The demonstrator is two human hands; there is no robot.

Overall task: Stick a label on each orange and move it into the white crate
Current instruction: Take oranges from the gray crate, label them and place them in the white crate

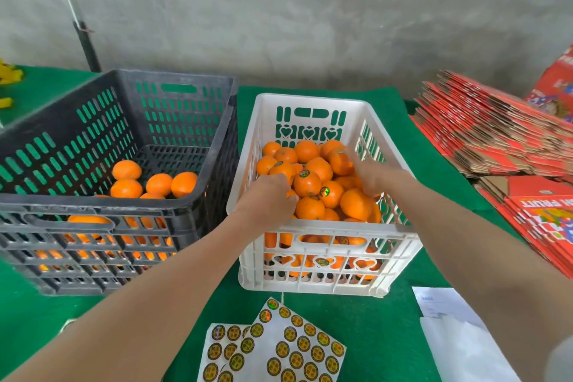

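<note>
The white crate stands in the middle of the green mat, piled with oranges, several bearing round labels. Both my hands are inside it. My left hand lies on the left side of the pile, its fingers curled down round an orange that it mostly hides. My right hand is blurred, its fingers stretched out and touching an orange at the back right. The black crate on the left holds several unlabelled oranges. Sheets of round gold labels lie in front of the white crate.
Stacks of flat red cartons fill the right side of the table. White papers lie at the front right. A dark pole stands behind the black crate against the grey wall.
</note>
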